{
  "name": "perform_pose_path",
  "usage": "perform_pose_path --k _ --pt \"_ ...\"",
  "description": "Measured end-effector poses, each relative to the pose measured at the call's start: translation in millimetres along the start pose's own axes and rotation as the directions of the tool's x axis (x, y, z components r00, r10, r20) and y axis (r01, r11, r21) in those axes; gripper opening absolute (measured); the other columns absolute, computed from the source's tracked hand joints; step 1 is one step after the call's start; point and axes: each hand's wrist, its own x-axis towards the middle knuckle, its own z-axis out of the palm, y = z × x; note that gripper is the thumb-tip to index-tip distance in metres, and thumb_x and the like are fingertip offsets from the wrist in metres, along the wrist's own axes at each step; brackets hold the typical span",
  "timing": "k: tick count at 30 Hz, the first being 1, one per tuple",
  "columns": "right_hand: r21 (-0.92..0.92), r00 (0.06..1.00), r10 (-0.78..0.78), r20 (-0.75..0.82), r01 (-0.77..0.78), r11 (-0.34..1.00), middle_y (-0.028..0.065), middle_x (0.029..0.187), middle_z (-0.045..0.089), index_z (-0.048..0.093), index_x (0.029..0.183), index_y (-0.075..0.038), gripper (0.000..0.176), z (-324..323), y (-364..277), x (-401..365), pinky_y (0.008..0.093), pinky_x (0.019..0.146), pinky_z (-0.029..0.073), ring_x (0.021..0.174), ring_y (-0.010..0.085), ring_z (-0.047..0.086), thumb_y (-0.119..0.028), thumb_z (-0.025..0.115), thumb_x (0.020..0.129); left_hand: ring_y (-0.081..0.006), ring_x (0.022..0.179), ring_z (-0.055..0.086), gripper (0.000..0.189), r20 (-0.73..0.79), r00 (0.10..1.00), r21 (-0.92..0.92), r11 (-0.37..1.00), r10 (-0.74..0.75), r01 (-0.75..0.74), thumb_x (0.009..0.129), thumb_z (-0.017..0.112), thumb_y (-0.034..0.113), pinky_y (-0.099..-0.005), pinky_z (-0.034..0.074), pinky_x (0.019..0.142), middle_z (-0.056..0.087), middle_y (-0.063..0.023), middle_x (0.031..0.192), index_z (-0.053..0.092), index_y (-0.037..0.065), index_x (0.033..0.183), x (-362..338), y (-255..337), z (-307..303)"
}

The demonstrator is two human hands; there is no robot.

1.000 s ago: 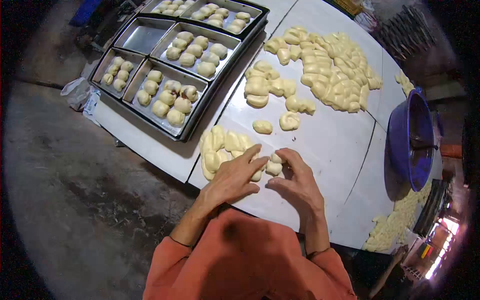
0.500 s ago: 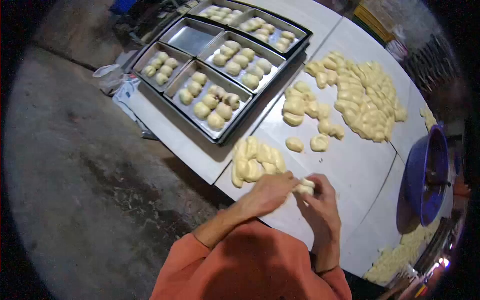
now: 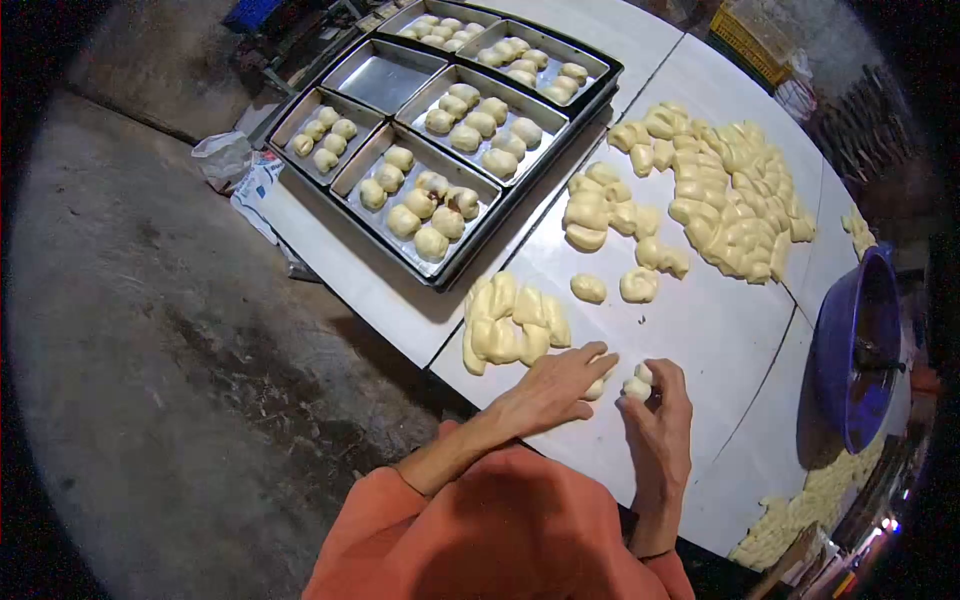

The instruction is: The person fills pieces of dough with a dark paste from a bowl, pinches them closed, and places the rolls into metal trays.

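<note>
Hands first: our left hand [image 3: 553,392] lies flat, palm down, fingers stretched out to the right. Our right hand [image 3: 660,425] is curled, fingertips pinched on a small dough piece [image 3: 637,386]. So one hand is spread and one is clamped, and they sit close together without quite touching.

That small dough piece sits at the far tip of the right hand, just above the tabletop [image 3: 700,330]. We can't tell if it's lifted or resting. It looks knobbly rather than long, so there's no clear axis to call. A second dough lump [image 3: 598,389] peeks out from under the left fingertips, just beside the pinched one. The right hand is the one that actually has a grip.

Moving outward, a cluster of shaped pieces [image 3: 510,325] lies just beyond the left hand, toward the table edge. Further on are two loose pieces [image 3: 612,287], and past those a big dough pile [image 3: 725,190]. The baking trays [image 3: 385,75] sit at the far left, most of them with rows of rolls and one bare. A blue basin [image 3: 860,340] sits well off to the right, with more dough scraps [image 3: 795,510] below it near the tabletop's edge.
</note>
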Motion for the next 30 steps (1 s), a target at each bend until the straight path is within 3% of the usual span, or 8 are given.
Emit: perform_pose_path --k 6,8,10,13,21,24,25,30 --pt "0.107 0.998 0.046 0.034 -0.049 0.993 0.0160 0.110 0.061 0.059 0.114 0.000 0.034 -6 -2 8 0.0347 0.075 0.053 0.085 0.0271 0.063 -0.009 0.066 0.082 -0.0408 0.125 0.053 0.079 0.007 0.999 -0.022 0.998 -0.052 0.052 0.078 0.077 0.013 -0.0455 0.049 0.101 0.048 -0.0198 0.143 0.040 0.006 0.147 5 -3 6" --pt "-0.023 0.982 -0.185 0.034 0.186 0.982 0.0135 0.108 0.062 0.060 0.112 0.000 0.029 -6 17 10 0.0321 0.073 0.053 0.086 0.0231 0.064 -0.010 0.065 0.085 -0.0408 0.127 0.053 0.079 0.032 0.992 -0.028 0.992 -0.122 0.123 0.078 0.077 0.014 -0.0456 0.048 0.103 0.047 -0.0210 0.145 0.041 0.007 0.148 4 9 -6" --pt "0.161 0.996 0.023 0.085 -0.037 0.986 0.0135 0.111 0.062 0.060 0.113 -0.002 0.030 -7 15 6 0.0331 0.077 0.054 0.089 0.0234 0.064 -0.011 0.067 0.085 -0.0400 0.126 0.054 0.080 -0.024 0.997 -0.009 0.997 -0.076 0.076 0.078 0.078 0.016 -0.0455 0.049 0.102 0.048 -0.0204 0.144 0.041 0.009 0.148 -1 2 -1" --pt "0.195 0.988 -0.057 0.145 0.028 0.980 0.0129 0.113 0.062 0.060 0.114 -0.003 0.032 -13 21 -3 0.0338 0.079 0.054 0.089 0.0239 0.064 -0.012 0.068 0.085 -0.0396 0.125 0.055 0.077 0.007 0.996 0.006 0.996 -0.093 0.093 0.078 0.079 0.016 -0.0454 0.050 0.101 0.049 -0.0197 0.142 0.043 0.008 0.146 -3 3 -7" --pt "-0.023 0.942 -0.086 0.325 0.099 0.995 0.0153 0.130 0.057 0.058 0.125 -0.005 0.051 -20 12 -9 0.0396 0.095 0.052 0.111 0.0347 0.063 -0.024 0.076 0.081 -0.0401 0.119 0.059 0.065 0.008 0.994 0.042 0.993 -0.106 0.106 0.080 0.074 0.011 -0.0454 0.051 0.098 0.050 -0.0204 0.139 0.051 0.011 0.140 3 13 -12" --pt "0.073 0.965 -0.024 0.261 0.005 0.997 0.0163 0.132 0.057 0.056 0.128 -0.003 0.057 -29 0 -5 0.0390 0.098 0.051 0.116 0.0336 0.062 -0.024 0.077 0.080 -0.0399 0.118 0.059 0.067 0.036 0.994 0.081 0.992 -0.101 0.097 0.079 0.075 0.010 -0.0459 0.051 0.097 0.050 -0.0201 0.141 0.051 0.011 0.141 1 10 -13" --pt "-0.104 0.984 -0.090 0.156 0.107 0.989 0.0170 0.134 0.056 0.056 0.130 -0.001 0.057 -26 11 1 0.0386 0.096 0.052 0.116 0.0302 0.063 -0.023 0.077 0.081 -0.0397 0.118 0.059 0.068 0.036 0.995 0.063 0.994 -0.092 0.089 0.079 0.075 0.011 -0.0459 0.051 0.097 0.050 -0.0197 0.141 0.050 0.011 0.142 0 9 -15" --pt "0.195 0.993 0.115 -0.039 -0.106 0.975 0.0199 0.128 0.059 0.056 0.128 0.003 0.046 -34 -1 40 0.0385 0.093 0.055 0.114 0.0295 0.065 -0.017 0.070 0.089 -0.0383 0.118 0.060 0.076 0.129 0.984 -0.008 0.992 -0.121 0.123 0.079 0.079 0.022 -0.0446 0.051 0.097 0.049 -0.0182 0.143 0.045 0.010 0.146 6 13 -33"
